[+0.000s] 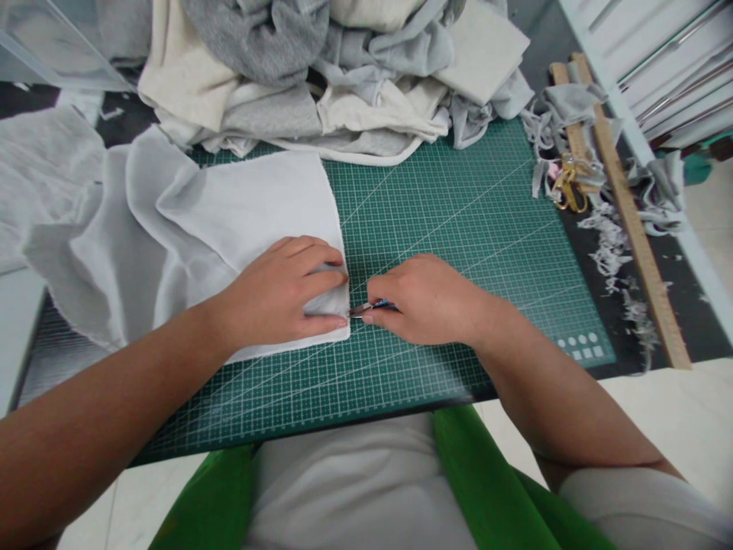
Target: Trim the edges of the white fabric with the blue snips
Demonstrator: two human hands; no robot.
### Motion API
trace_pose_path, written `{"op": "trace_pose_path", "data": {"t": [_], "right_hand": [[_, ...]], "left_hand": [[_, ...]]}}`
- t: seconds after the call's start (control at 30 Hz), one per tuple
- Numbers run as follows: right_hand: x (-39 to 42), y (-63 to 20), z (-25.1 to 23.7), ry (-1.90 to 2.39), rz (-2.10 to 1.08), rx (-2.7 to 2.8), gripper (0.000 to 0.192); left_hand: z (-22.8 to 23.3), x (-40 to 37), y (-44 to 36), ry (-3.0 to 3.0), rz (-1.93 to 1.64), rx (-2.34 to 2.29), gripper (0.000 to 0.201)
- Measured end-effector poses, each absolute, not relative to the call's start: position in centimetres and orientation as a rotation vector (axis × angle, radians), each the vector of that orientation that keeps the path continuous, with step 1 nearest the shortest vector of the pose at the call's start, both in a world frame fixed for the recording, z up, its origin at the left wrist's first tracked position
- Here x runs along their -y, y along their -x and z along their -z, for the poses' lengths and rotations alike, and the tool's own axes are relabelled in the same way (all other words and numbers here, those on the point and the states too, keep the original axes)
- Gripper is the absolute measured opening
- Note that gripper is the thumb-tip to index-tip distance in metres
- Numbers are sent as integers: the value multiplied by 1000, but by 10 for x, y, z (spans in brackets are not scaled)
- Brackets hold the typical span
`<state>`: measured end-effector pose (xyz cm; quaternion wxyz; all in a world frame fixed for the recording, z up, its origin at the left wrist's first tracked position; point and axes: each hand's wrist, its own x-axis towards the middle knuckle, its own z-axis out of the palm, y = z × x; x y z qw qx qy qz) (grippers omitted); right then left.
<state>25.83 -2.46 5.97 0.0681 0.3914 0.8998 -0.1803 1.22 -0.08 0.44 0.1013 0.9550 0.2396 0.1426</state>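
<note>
A white piece of fabric (275, 198) lies on the green cutting mat, bunched in folds toward the left and flatter at its right edge. My left hand (292, 290) rests on that flatter end, fingers apart and lightly bent, with the fingertips and thumb near the edge. Just to the right, my right hand (427, 298) is closed around small thread snips (378, 305) with blue on the handle. Their metal tips touch or nearly touch the fabric's right edge, close to its lower corner; most of the handle is hidden in my fingers.
A heap of grey and cream fabric (321, 114) covers the back of the green cutting mat (440, 198). Gold-handled scissors (569, 191), wooden strips (630, 221) and fabric scraps (607, 244) lie at the right. A clear plastic bin (62, 46) stands back left.
</note>
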Motion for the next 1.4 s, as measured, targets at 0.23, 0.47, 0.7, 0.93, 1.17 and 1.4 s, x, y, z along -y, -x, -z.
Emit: {"op": "trace_pose_path", "data": {"t": [0.23, 0.47, 0.7, 0.93, 1.17, 1.4], "right_hand": [[25, -257, -57, -1180, 485, -2719, 26], [24, -257, -56, -1188, 496, -2718, 26], [22, -259, -53, -1211, 572, -2711, 25], [17, -264, -52, -1243, 697, -2714, 23], [18, -264, -53, -1228, 732, -2716, 22], [19, -266, -51, -1190, 723, -2751, 22]], "left_hand": [[-5, 1, -12, -2827, -421, -707, 49], [-6, 1, -12, -2819, -385, -730, 50], [-5, 1, -12, -2827, -392, -724, 49], [-5, 1, -12, -2806, -394, -730, 48], [-4, 1, -12, -2821, -413, -716, 48], [-6, 1, -12, -2828, -417, -716, 46]]}}
